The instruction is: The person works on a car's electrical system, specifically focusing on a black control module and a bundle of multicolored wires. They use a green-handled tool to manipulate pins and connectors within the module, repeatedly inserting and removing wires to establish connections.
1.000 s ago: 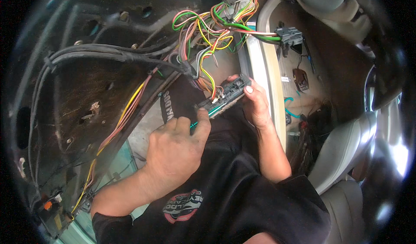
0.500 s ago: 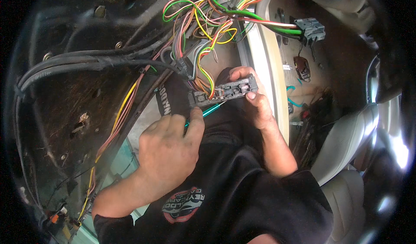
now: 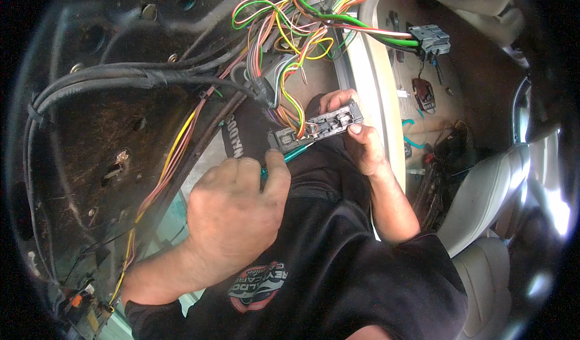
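In the head view, the person's right hand (image 3: 365,147) pinches one end of a long connector block (image 3: 335,124), thumb on the near edge and fingers curled behind the far one. The block is dark, hard-looking plastic, rectangular and ribbed with small open slots; it is held aslant above the lap, over the black cloth shirt (image 3: 362,249). The left hand (image 3: 235,201) is curled around a slim green tool (image 3: 295,153), its shaft glossy and rod-like; the index fingertip lies at the block's other end. Whether the tool's tip touches the block cannot be told.

Thin, smooth-coated wires (image 3: 291,98) in yellow, red, green and brown run up from the block into a loose, looping tangle. Smooth black cables (image 3: 133,74) bend across a rough, stained dark panel (image 3: 90,141). A boxy grey plug (image 3: 430,39) hangs near the pale, smooth sill (image 3: 386,92); a padded grey seat (image 3: 483,201) stands beyond.
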### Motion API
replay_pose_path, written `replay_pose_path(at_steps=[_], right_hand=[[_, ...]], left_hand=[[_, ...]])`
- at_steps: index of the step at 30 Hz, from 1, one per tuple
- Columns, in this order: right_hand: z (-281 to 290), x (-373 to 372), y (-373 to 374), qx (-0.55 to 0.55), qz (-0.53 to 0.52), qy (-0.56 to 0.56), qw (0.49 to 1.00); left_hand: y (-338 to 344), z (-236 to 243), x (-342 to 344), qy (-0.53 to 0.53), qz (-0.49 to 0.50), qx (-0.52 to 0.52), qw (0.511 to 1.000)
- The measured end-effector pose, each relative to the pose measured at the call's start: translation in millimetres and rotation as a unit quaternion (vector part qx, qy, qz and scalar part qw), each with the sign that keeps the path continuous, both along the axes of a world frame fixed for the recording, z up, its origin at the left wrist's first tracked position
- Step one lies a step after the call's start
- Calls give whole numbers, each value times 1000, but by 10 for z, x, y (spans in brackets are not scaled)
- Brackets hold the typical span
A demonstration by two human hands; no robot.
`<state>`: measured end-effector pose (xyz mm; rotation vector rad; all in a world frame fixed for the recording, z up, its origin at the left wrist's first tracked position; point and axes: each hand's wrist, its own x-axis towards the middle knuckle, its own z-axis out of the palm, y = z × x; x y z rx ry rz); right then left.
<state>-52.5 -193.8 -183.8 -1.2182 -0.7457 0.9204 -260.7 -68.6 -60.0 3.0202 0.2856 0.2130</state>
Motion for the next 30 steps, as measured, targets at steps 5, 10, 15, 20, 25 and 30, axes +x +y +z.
replay_pose_path(at_steps=[5, 10, 15, 20, 25, 30], right_hand=[[-4, -11, 16, -12, -23, -30, 999], [2, -41, 52, -16, -57, -101, 993], [-24, -48, 55, -20, -60, -105, 992], [45, -43, 35, -38, -41, -100, 993], [81, -47, -25, -76, -58, -88, 992], [52, -135, -37, -81, -134, -83, 984]], left_hand=[[-84, 38, 57, 37, 7, 35, 999], [-109, 5, 50, 95, 35, 7, 995], [26, 21, 80, 96, -17, 11, 995], [193, 59, 146, 105, -59, -6, 993], [105, 16, 86, 128, 25, -141, 981], [-28, 68, 121, 101, 30, -94, 990]])
